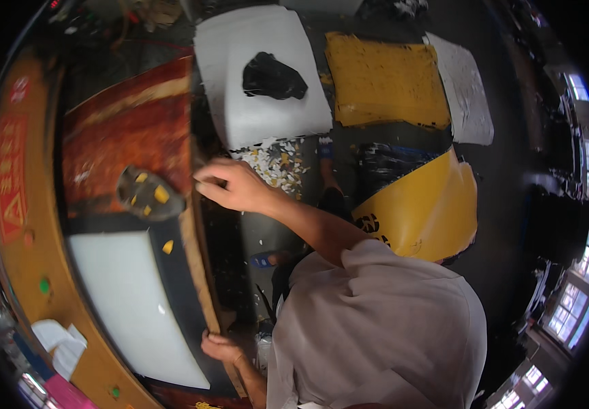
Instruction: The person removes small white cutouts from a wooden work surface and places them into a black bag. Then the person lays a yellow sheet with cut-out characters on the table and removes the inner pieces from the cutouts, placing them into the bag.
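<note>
My right hand is closed on the wooden edge strip of a large board, at the corner of its reddish-brown panel. Lower down, my left hand grips the same edge. A white sheet lies on a dark panel of the board between my hands. A dark crumpled piece with yellow patches lies on the board just left of my right hand. A small yellow scrap lies beside the white sheet.
On the dark floor lie a white foam block with a black lump on it, a yellow foam slab, a white slab, a curled yellow sheet and scattered white scraps. An orange rim curves at left.
</note>
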### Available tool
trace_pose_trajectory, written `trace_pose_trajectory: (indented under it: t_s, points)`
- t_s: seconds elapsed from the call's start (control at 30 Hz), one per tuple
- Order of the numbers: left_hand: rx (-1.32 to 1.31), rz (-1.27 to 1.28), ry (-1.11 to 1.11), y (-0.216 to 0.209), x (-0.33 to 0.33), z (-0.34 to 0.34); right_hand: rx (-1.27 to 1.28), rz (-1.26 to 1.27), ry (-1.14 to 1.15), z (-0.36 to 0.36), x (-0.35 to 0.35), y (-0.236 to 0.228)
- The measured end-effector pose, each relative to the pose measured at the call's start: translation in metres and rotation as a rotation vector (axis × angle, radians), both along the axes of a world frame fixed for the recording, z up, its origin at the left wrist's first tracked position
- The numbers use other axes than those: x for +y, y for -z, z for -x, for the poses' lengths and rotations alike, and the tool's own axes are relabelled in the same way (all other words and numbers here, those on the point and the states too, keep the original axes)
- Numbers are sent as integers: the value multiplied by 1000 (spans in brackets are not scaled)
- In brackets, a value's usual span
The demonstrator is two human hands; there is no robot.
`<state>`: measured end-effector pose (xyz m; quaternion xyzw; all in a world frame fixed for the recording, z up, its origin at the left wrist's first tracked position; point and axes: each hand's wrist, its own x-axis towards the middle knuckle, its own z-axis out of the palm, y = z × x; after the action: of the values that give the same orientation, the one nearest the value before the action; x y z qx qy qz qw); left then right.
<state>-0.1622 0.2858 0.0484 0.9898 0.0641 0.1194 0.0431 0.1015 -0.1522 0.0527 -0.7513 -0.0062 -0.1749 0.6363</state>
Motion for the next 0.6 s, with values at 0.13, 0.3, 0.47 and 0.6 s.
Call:
trace_pose_trajectory:
  t_s: [0.13,0.3,0.47,0.6]
  points:
    - [-16,-552,-341,-2,-44,13,752,-299,109,53,-146,146]
    - [800,122,61,42,-223,-52,871,-689,595,168,-302,292]
    - [1204,872,-225,50,-430,-187,1316,-128,959,343,-385,342]
    - [1131,794,-292,43,-507,-245,1920,-241,1337,456,-444,358]
